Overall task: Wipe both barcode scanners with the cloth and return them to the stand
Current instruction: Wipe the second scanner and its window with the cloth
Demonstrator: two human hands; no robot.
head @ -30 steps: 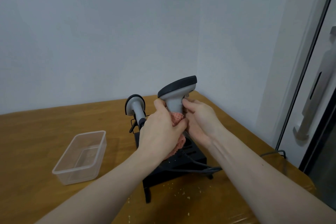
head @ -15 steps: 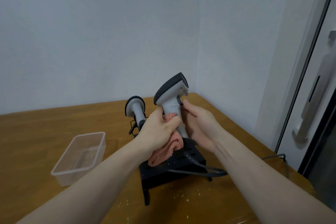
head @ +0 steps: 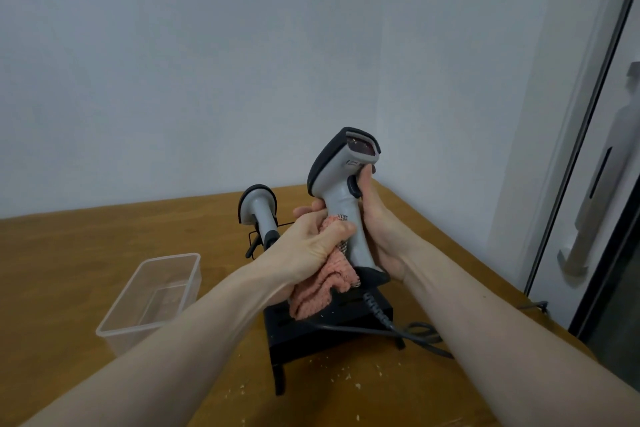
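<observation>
Tilted further upright since a sec ago, the held scanner (head: pixel 341 198) now shows its window up top, above the black stand (head: pixel 325 329). Right hand (head: pixel 379 229) wraps the grip; left hand (head: pixel 311 246) presses the pink cloth (head: pixel 325 284) vs the handle. 2nd scanner (head: pixel 258 208) sits in the stand, far left. Risk: the coiled cable (head: pixel 381 317) snags on the stand and tugs it, or the grip slips mid-rub.
</observation>
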